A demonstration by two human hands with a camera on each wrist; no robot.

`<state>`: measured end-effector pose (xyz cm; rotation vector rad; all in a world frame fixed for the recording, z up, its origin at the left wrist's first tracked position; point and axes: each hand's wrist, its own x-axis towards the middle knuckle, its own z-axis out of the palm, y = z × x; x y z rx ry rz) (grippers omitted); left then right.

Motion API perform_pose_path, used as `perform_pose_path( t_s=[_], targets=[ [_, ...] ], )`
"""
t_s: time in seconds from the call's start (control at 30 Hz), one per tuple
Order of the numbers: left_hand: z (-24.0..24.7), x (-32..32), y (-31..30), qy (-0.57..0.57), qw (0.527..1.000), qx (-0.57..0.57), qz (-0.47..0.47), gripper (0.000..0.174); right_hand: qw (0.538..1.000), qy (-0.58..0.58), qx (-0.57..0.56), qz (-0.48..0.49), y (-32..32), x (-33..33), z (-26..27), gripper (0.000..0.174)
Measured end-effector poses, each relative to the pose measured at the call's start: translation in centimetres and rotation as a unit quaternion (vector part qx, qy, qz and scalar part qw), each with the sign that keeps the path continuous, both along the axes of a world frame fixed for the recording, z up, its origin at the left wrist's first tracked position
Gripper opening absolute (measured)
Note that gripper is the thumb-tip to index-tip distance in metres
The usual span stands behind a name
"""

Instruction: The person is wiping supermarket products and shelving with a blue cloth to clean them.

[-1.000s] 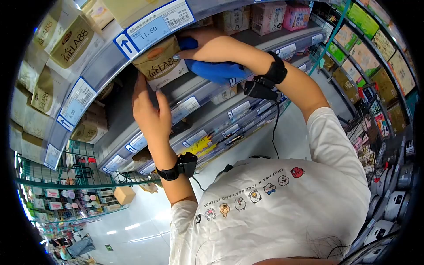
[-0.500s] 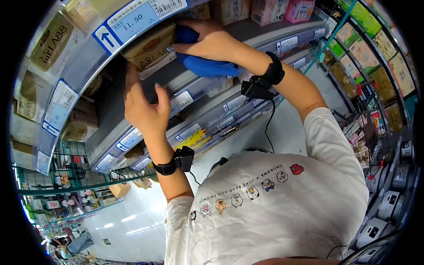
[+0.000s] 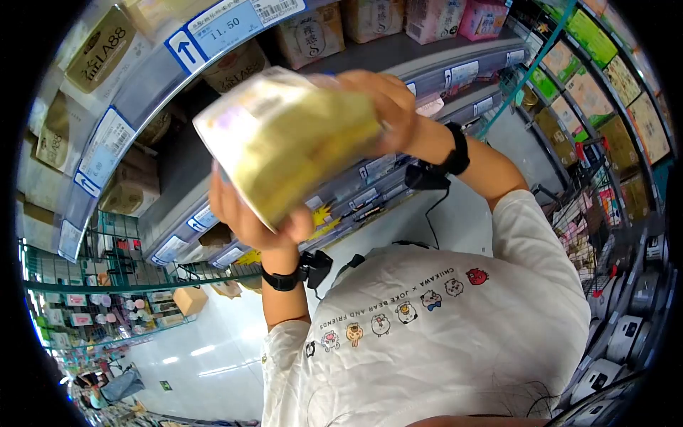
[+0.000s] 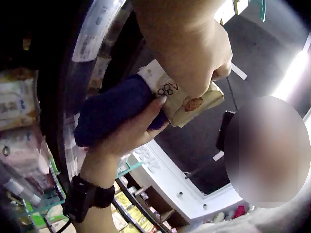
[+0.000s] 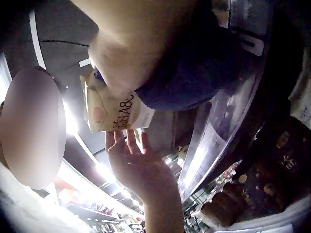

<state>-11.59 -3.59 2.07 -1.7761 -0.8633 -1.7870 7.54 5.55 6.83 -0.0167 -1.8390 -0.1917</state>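
A gold-and-white soft pack [image 3: 313,146] is held in front of the shelf, tilted and blurred in the head view. My left hand [image 3: 249,220] grips its near left end, the thumb at the lower corner. At the other end my right hand [image 3: 391,110] holds the pack. In the left wrist view the right thumb lies on the pack's printed face, beside the "A88" lettering. A blue cloth [image 4: 114,109] hangs from the right hand, bunched between it and the pack; in the head view the pack mostly hides it.
Behind the pack, a shelf carries a similar pack [image 3: 235,67] and several boxed packs [image 3: 309,35]. A label reading 11.50 [image 3: 228,28] sits on the shelf edge above. Gold packs [image 3: 99,53] fill the upper left shelf. A green wire rack [image 3: 117,263] stands at lower left.
The pack has come off the shelf toward the body and turned, with both hands on it. Earlier it stood on the shelf, the right hand with the blue cloth at its side.
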Motion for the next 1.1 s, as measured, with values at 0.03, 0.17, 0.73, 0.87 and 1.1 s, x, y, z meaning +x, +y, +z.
perform_pose_path(
  t_s=[0.03, 0.17, 0.73, 0.87, 1.1],
  targets=[
    [-1.0, 0.4, -0.8, 0.003, 1.000, -0.005, 0.011, 0.045, 0.998, -0.058, -0.025, -0.012, -0.3, 1.1, -0.9, 0.063],
    [-1.8, 2.4, -2.2, 0.067, 0.995, 0.073, 0.018, 0.055, 0.980, -0.171, -0.104, -0.009, -2.6, 4.2, -4.1, 0.058],
    [-7.0, 7.1, -2.2, 0.087, 0.987, -0.042, -0.129, 0.029, 0.847, 0.003, -0.530, 0.038, -8.8, 8.5, -18.6, 0.060],
    [-7.5, 6.7, -2.0, 0.105, 0.983, -0.092, -0.121, 0.033, 0.950, -0.063, -0.299, -0.070, -8.3, 8.6, -16.8, 0.059],
    [-7.8, 6.7, -3.0, 0.073, 0.976, -0.183, -0.092, 0.049, 0.931, -0.025, -0.350, -0.100, -8.9, 7.2, -17.5, 0.052]
  ],
)
